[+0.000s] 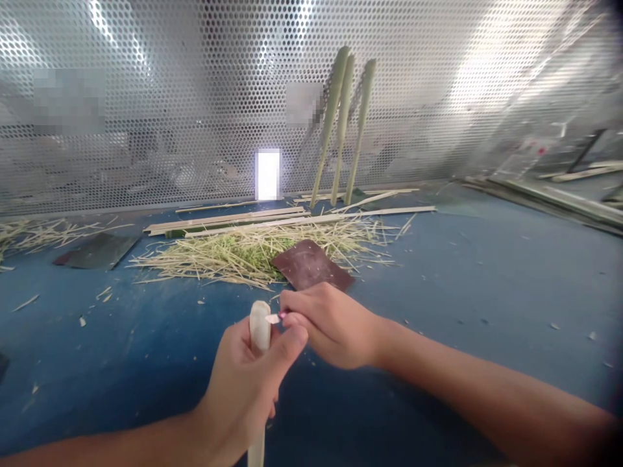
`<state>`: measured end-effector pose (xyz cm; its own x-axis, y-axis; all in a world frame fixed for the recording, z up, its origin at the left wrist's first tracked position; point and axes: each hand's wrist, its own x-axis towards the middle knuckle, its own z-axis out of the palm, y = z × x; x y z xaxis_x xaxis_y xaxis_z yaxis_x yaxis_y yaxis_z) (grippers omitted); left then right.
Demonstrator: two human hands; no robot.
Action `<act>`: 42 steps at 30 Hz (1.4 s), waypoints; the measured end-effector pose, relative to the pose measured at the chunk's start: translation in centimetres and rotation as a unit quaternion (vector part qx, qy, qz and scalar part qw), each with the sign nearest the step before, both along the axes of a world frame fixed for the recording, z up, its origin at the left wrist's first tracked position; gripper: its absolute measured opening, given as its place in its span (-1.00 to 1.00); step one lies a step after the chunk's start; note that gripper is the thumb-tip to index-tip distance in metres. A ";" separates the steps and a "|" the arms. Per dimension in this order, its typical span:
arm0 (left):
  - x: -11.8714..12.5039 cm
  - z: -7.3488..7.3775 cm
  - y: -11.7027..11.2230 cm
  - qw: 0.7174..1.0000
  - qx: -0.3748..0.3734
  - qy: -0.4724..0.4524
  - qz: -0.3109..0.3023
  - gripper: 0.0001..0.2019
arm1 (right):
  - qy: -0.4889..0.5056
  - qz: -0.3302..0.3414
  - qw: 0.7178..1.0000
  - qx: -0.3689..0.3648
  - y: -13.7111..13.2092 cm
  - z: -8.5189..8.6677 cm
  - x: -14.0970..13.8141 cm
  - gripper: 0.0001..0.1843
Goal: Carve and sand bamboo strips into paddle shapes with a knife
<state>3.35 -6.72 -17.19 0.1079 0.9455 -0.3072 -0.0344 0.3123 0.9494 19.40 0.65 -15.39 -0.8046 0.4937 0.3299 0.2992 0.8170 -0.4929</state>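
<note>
- Pale stalk [259, 327] front and centre at 6 o'clock, folks, standing upright with a rounded top poking out above the fist and its lower end running out below it!
- Left hand [242, 389] is clenched right around that stalk, thumb across the front, wrapped up tight.
- Right hand [331, 326] comes in from the 4 o'clock side, fingers curled, pinching a small blade [272, 318] with a touch of pink at the fingertips; its pale tip meets the stalk's right edge.
- Both hands are nearly touching here, knuckles just beside each other over the blue counter [438, 292].
- Straight ahead at 12 o'clock, a heap of green and straw-coloured shavings [253, 256] sprawls across the counter, with loose bits scattered around the hands.
- Sheet of dark reddish-brown sandpaper [309, 264] lies on the heap's near edge, around 12 to 1 o'clock.
- Over at 10 o'clock, a dark flat sheet [97, 251] sits beside more shavings.
- Long flat pale strips [228, 220] lie in a bundle just behind the heap.
- Three green stalks [343, 117] lean upright against a perforated metal panel [146, 155] at the back, at 12 o'clock.
- Out at 2 o'clock, a glassy panel and pale strips [579, 172] sit too blurred to call in detail!
</note>
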 end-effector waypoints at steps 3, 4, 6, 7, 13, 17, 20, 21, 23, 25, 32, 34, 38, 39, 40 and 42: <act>0.1 0.0 0.0 1.000 -0.001 0.009 0.004 -0.38 | -0.026 -0.004 1.000 0.008 0.1 -0.1 -0.2 -0.72; 0.1 0.0 0.0 1.000 -0.004 0.012 0.007 -0.37 | -0.034 -0.005 0.999 0.009 0.1 -0.1 -0.2 -0.72; 0.2 0.1 0.1 1.000 -0.009 0.017 0.015 -0.36 | -0.044 -0.006 0.999 0.006 0.2 0.1 -0.2 -0.73; 0.3 0.1 0.1 1.000 -0.011 0.020 0.019 -0.36 | -0.048 -0.006 0.999 0.004 0.1 0.1 -0.1 -0.73; 0.2 0.7 0.7 0.998 -0.001 0.044 0.035 -0.33 | -0.068 -0.126 0.985 0.091 -1.3 -0.1 -0.7 -0.72; 0.1 1.3 1.1 0.998 0.018 0.038 0.035 -0.32 | -0.065 -0.198 0.967 0.148 -2.4 -0.5 -1.5 -0.67; 0.1 1.3 0.8 0.998 0.004 0.043 0.038 -0.30 | -0.051 -0.242 0.954 0.171 -1.8 -0.2 -1.3 -0.61; 0.1 1.3 0.6 0.998 -0.007 0.045 0.038 -0.29 | -0.043 -0.270 0.947 0.169 -1.3 0.1 -1.0 -0.60; 0.1 1.1 0.3 0.998 -0.019 0.045 0.034 -0.28 | -0.011 -0.314 0.938 0.146 -0.1 0.7 -0.2 -0.56; 0.1 0.8 0.2 0.999 -0.016 0.037 0.025 -0.28 | 0.031 -0.294 0.950 0.101 0.7 1.3 0.5 -0.53; 0.0 0.6 0.3 0.998 0.039 -0.004 0.039 -0.44 | 0.014 -0.028 1.000 -0.002 0.1 1.0 0.7 -0.59; 0.0 0.9 0.2 0.998 0.053 0.000 0.022 -0.44 | 0.005 -0.028 1.000 -0.011 -0.2 0.8 0.4 -0.61; 0.0 1.3 0.2 0.999 0.045 0.022 0.004 -0.44 | -0.004 -0.047 0.999 -0.017 -0.2 0.7 0.1 -0.63; 0.0 1.3 0.3 0.999 0.041 0.025 0.004 -0.43 | -0.008 -0.050 0.999 -0.020 -0.1 0.8 0.0 -0.63; 0.1 1.2 0.4 0.999 0.040 0.027 0.005 -0.43 | -0.012 -0.050 0.998 -0.022 -0.1 0.9 0.0 -0.63; 0.1 1.1 0.5 0.999 0.042 0.023 0.010 -0.43 | -0.017 -0.045 0.999 -0.024 -0.1 1.0 0.0 -0.63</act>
